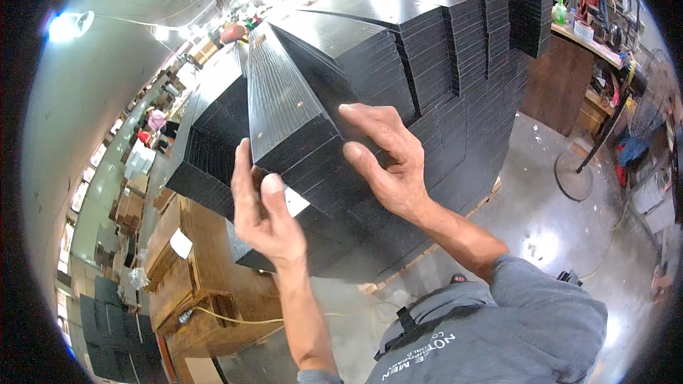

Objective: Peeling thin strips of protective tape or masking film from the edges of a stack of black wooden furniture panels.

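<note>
Reaching out past a grey short-sleeved T-shirt (491,341), the left hand (269,217) is hanging around the near left corner of a long, black, finely striped bundle of boards (284,96), thumb and fingers apart. The right hand (391,160) is curving wide and loose by the right corner; honestly can't tell if either's touching. That bundle's sitting with a big stepped pile of flat black boards (434,135). Farther back right, a green plastic bottle (560,11) is standing on a brown-sided workbench (558,92).
</note>
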Tool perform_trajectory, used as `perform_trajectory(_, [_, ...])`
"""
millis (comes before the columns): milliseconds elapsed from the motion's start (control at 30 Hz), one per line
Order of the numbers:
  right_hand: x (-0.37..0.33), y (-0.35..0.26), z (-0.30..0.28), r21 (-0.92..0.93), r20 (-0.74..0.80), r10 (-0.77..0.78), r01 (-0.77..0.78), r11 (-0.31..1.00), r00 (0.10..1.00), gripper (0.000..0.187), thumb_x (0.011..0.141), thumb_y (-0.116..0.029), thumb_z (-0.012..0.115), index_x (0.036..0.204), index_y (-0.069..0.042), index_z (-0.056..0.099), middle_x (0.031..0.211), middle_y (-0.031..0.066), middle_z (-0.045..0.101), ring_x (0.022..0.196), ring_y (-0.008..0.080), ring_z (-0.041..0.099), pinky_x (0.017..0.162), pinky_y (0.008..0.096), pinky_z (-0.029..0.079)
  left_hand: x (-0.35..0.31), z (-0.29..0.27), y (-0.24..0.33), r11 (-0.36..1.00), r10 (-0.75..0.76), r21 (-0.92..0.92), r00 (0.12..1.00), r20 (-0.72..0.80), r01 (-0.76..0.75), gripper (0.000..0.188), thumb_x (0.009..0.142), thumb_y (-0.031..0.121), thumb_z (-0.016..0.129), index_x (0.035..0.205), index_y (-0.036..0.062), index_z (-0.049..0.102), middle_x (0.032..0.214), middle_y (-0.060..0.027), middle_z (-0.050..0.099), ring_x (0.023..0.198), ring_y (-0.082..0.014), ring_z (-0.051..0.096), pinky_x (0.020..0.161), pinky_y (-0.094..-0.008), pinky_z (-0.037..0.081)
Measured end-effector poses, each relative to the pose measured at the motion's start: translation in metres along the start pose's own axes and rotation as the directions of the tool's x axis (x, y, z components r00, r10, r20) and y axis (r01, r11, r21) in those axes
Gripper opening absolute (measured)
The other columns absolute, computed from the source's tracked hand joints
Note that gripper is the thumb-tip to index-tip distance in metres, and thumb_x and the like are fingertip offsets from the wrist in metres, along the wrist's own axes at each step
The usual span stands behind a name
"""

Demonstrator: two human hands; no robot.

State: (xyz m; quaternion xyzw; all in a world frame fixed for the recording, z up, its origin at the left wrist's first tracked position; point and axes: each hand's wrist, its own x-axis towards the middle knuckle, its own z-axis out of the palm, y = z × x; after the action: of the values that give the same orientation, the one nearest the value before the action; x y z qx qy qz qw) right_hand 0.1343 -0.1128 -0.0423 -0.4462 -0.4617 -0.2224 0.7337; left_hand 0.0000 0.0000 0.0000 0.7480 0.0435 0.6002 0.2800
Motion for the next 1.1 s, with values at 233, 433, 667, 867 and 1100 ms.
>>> perform_trajectory(233, [0.005, -0.019, 0.028, 0.059, -0.088, 0.005, 0.001, 0.998, 0.996, 0.034, 0.09, -0.004, 0.071, 0.124, -0.003, 0.071, 0.123, 0.0161, 0.069, 0.111, 0.0268, 0.065, 0.098, 0.0356, 0.051, 0.001, 0.007, 0.009, 0.99, -0.086, -0.124, 0.991, -0.1, 0.073, 0.045, 0.106, 0.021, 0.053, 0.14, -0.0093, 0.055, 0.138, -0.018, 0.062, 0.12, -0.0203, 0.06, 0.106, -0.0344, 0.043])
perform_trajectory(433, [0.006, -0.021, 0.039, 0.055, -0.096, 0.022, -0.017, 0.998, 0.995, 0.034, 0.089, -0.002, 0.072, 0.123, -0.003, 0.071, 0.12, 0.0156, 0.07, 0.108, 0.0258, 0.067, 0.094, 0.0339, 0.053, 0.002, 0.007, 0.008, 0.991, -0.106, -0.098, 0.984, -0.146, 0.092, 0.045, 0.105, 0.019, 0.058, 0.138, -0.0105, 0.056, 0.133, -0.02, 0.065, 0.114, -0.0195, 0.063, 0.102, -0.0317, 0.047])
perform_trajectory(667, [0.005, -0.015, 0.036, 0.072, -0.113, -0.004, 0.012, 0.997, 0.994, 0.036, 0.089, -0.002, 0.073, 0.125, -0.003, 0.07, 0.121, 0.0156, 0.07, 0.109, 0.0259, 0.067, 0.095, 0.0339, 0.053, -0.001, 0.011, 0.007, 0.982, -0.129, -0.151, 0.984, -0.12, 0.11, 0.044, 0.104, 0.015, 0.059, 0.139, -0.0099, 0.054, 0.134, -0.0195, 0.064, 0.115, -0.0201, 0.063, 0.102, -0.0321, 0.047])
perform_trajectory(867, [-0.004, -0.002, 0.028, 0.059, 0.011, 0.04, -0.041, 0.997, 0.999, 0.047, 0.09, -0.008, 0.072, 0.135, 0.0, 0.062, 0.131, 0.0174, 0.065, 0.119, 0.0266, 0.061, 0.103, 0.037, 0.046, -0.023, 0.019, -0.008, 0.986, -0.115, -0.136, 0.985, -0.13, 0.097, 0.054, 0.104, 0.021, 0.06, 0.145, -0.0116, 0.047, 0.134, -0.0211, 0.062, 0.114, -0.0237, 0.063, 0.1, -0.0349, 0.048])
perform_trajectory(1100, [-0.004, -0.002, 0.029, 0.106, -0.006, 0.098, -0.097, 0.99, 0.995, 0.046, 0.09, -0.012, 0.073, 0.133, 0.0, 0.064, 0.131, 0.0204, 0.065, 0.12, 0.0318, 0.061, 0.105, 0.0399, 0.047, -0.027, 0.03, -0.01, 0.974, -0.154, -0.188, 0.975, -0.163, 0.122, 0.042, 0.105, 0.021, 0.057, 0.133, -0.0102, 0.056, 0.122, -0.0169, 0.068, 0.105, -0.0205, 0.063, 0.094, -0.0337, 0.049])
